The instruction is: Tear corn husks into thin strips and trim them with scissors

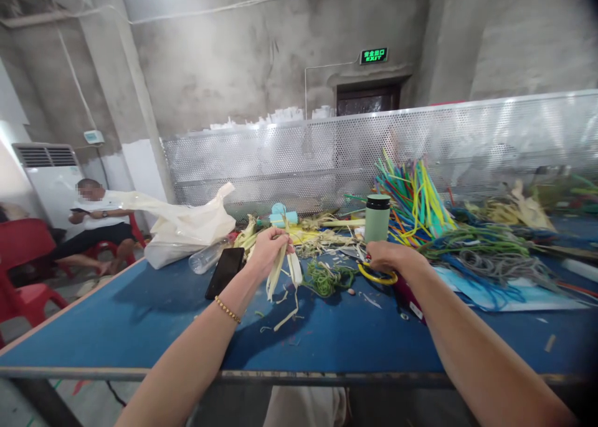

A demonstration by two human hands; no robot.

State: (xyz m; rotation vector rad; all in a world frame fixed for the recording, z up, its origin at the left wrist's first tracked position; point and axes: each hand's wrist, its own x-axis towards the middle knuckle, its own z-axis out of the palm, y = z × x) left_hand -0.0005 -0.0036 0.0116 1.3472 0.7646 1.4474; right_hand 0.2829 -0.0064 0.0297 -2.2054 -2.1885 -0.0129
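Note:
My left hand (272, 251) is closed on pale corn husk strips (276, 276), which hang from the fingers just above the blue table. Close to the green bottle, my right hand (385, 257) is closed on scissors with a yellow handle loop (380, 279) showing below the palm; the fingers hide part of them. Between the hands lies a tangle of green cord (329, 279). Behind them is a heap of dry husks (317, 243). Small scraps are scattered on the table in front of my left hand.
A black phone (225, 272), a clear plastic bottle (205, 260) and a white plastic bag (187, 228) lie at left. A green bottle (377, 218), colourful strips (420, 203) and cord bundles (486, 253) crowd the right. A person (100, 212) sits beyond the table's left edge.

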